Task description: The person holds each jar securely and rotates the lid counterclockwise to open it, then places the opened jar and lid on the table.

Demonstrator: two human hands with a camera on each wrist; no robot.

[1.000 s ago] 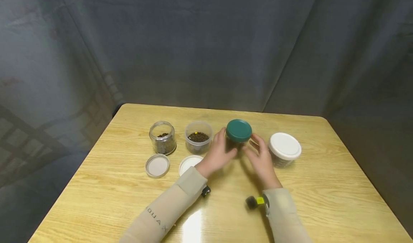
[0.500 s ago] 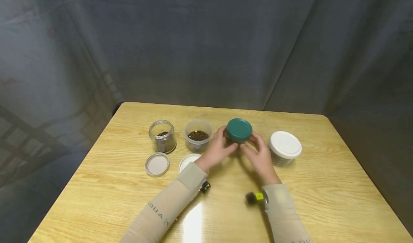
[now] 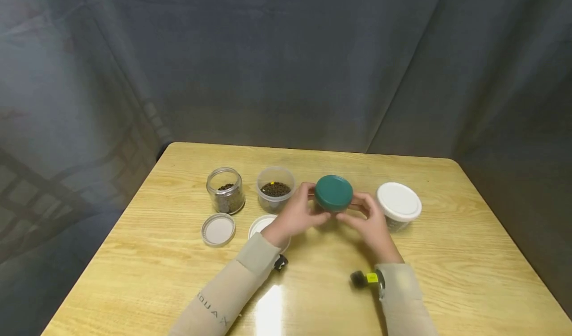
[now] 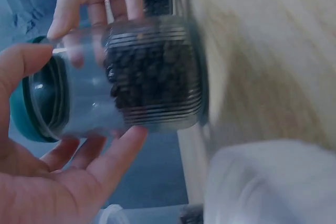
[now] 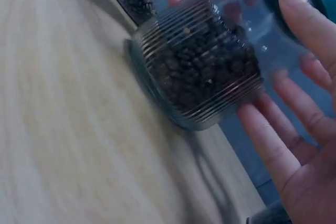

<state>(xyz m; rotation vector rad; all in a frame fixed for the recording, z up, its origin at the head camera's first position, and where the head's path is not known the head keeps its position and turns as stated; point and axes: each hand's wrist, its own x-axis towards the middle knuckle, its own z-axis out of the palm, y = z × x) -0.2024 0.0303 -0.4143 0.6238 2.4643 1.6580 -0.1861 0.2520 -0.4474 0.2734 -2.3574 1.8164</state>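
Observation:
Between my two hands is a clear ribbed jar (image 4: 152,72) with a green lid (image 3: 333,192), partly filled with dark brown pellets or beans (image 5: 205,64). My left hand (image 3: 298,214) grips its left side, thumb near the lid and fingers along the wall. The right hand (image 3: 368,219) holds the opposite side, its thumb just under the lid. The jar stands about upright; whether its base touches the table I cannot tell.
Left of the jar stand an open glass jar (image 3: 229,199) and an open plastic tub (image 3: 273,204), both with dark pellets. Before them lie a pale lid (image 3: 218,230) and a white lid (image 3: 259,224), partly hidden by my left arm. A white-lidded tub (image 3: 399,202) stands right.
Both hands have closed more firmly round the green-lidded jar and brought it a little toward me. The other containers and lids have stayed in place.

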